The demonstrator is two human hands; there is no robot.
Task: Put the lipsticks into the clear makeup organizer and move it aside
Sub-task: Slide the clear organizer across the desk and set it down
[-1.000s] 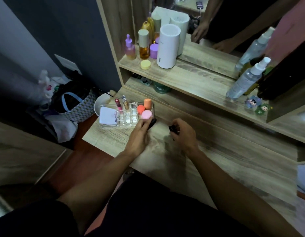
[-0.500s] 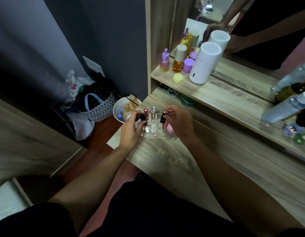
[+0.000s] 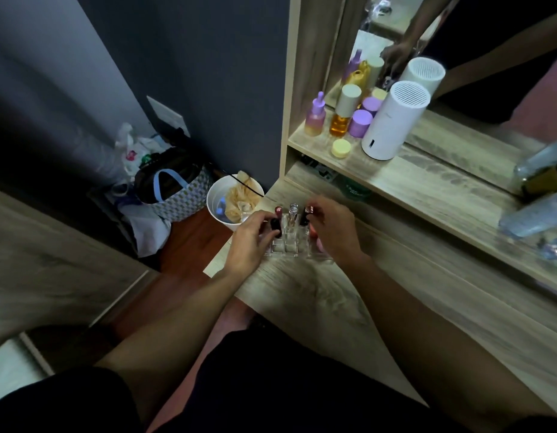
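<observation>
The clear makeup organizer [image 3: 288, 246] stands at the left end of the wooden dressing table [image 3: 349, 307]. My left hand [image 3: 250, 242] holds a black lipstick [image 3: 274, 227] upright over the organizer's left slots. My right hand [image 3: 331, 231] grips another black lipstick [image 3: 304, 217] by its top at the right slots. Between them a pink-capped lipstick [image 3: 278, 210] and a clear tube [image 3: 292, 210] stand in the back row. Pink sponges in the organizer are mostly hidden under my right hand.
A white bin [image 3: 220, 210] with crumpled paper sits on the floor just left of the table edge, beside a patterned bag [image 3: 177, 195]. On the shelf stand a white cylinder [image 3: 392, 123], purple and amber bottles [image 3: 342, 117], and spray bottles [image 3: 536, 214] at the right.
Both hands picked the lipsticks up from the table and carried them left to the organizer. My head turned left, so the bin and bag came more into view.
</observation>
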